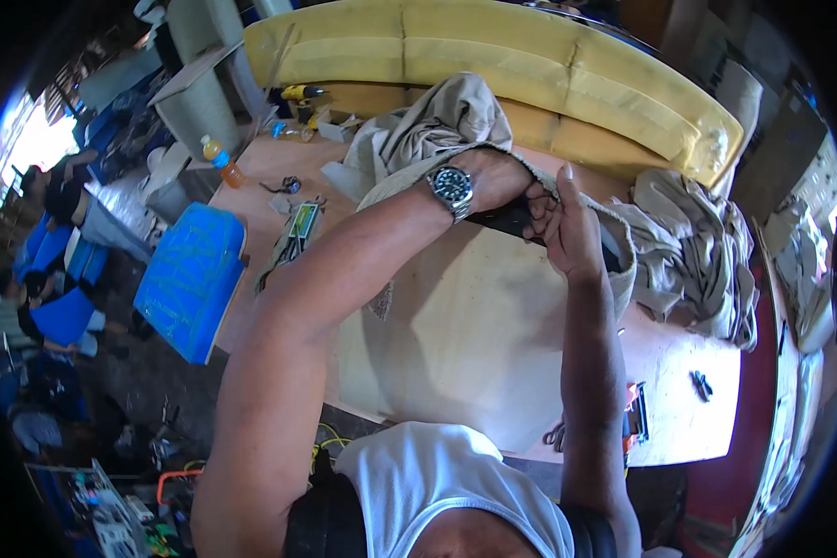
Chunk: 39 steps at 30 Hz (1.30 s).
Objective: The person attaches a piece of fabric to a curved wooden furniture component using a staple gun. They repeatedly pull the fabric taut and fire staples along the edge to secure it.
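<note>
A pale wooden panel (456,316) lies in front of me, with beige fabric (395,191) along its far edge and a black strip under the fabric's rim. My left hand (498,179), below a metal wristwatch (451,189), reaches over to that far edge; its fingers are hidden behind the fabric. Just to its right, my right hand (567,228) has its fingers curled in at the fabric's edge beside the black strip, thumb pointing up. More beige fabric (693,256) is bunched at the right, touching neither hand.
A long yellow foam backrest (493,51) stands behind the table. At the left are a blue-covered piece (191,279), a bottle of orange liquid (221,160) and a yellow drill (302,92). A red tool (635,414) and dark pliers (701,385) lie at right. Other people (74,200) are farther left.
</note>
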### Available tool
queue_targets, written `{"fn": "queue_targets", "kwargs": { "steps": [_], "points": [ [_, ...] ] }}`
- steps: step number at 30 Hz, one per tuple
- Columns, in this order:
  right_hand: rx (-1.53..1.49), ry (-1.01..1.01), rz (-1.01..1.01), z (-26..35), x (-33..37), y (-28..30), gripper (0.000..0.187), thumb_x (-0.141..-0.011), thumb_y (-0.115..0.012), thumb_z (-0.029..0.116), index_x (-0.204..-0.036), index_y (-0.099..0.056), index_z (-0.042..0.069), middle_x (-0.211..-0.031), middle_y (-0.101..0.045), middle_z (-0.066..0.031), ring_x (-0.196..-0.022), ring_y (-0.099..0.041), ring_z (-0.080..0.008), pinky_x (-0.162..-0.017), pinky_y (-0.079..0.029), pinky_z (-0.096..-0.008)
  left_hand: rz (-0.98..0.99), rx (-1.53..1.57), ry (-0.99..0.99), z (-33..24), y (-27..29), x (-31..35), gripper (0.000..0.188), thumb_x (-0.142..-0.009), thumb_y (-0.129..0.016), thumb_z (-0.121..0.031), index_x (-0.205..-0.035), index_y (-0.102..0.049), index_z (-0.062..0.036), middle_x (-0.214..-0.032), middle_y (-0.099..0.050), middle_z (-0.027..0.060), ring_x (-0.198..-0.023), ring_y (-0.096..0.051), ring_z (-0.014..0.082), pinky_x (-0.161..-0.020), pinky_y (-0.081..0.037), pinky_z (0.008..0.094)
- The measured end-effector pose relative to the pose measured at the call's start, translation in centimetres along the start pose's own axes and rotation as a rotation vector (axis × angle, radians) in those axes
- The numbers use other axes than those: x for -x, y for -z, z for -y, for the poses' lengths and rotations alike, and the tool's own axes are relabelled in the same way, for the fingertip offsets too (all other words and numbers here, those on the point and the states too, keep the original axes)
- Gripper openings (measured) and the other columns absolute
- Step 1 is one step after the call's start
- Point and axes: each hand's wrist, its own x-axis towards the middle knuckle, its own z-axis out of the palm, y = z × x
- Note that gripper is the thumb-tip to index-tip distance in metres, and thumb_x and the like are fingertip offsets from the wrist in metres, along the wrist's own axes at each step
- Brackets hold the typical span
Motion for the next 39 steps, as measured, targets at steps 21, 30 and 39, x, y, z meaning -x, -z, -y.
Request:
{"fn": "queue_targets", "kwargs": {
  "steps": [21,30,39],
  "points": [
    [-0.187,-0.16,-0.139,-0.5,1.3,-3.0,0.062,-0.099,-0.051,0.062,-0.105,-0.066,0.002,-0.075,-0.065,-0.0054,-0.052,-0.058,-0.0158,-0.049,-0.05,-0.031,-0.833,-0.36,-0.224,1.5,-12.9,8.0,0.043,-0.095,-0.061,-0.026,-0.131,-0.057,-0.0024,-0.145,-0.049,0.0188,-0.14,-0.042,0.036,-0.115,-0.03,0.0558],
    [-0.165,-0.084,-0.257,-0.5,0.6,-4.7,0.041,-0.102,-0.056,0.046,-0.088,-0.058,0.007,-0.061,-0.043,0.0033,-0.046,-0.038,-0.0103,-0.046,-0.036,-0.0297,-0.45,-0.367,-0.134,-0.1,-19.8,11.0,0.072,-0.099,-0.05,-0.046,-0.154,-0.035,-0.0006,-0.166,-0.021,0.0177,-0.154,-0.017,0.033,-0.123,-0.018,0.053],
    [0.297,0.135,-0.225,-5.4,5.2,-3.0,0.038,-0.103,-0.055,0.038,-0.084,-0.056,0.006,-0.062,-0.048,-0.0004,-0.048,-0.045,-0.0108,-0.045,-0.038,-0.0293,-0.585,-0.249,-0.237,0.4,-20.0,10.6,0.055,-0.094,-0.062,-0.034,-0.136,-0.054,0.0001,-0.15,-0.046,0.0204,-0.144,-0.038,0.0362,-0.12,-0.026,0.0548]
  ]
}}
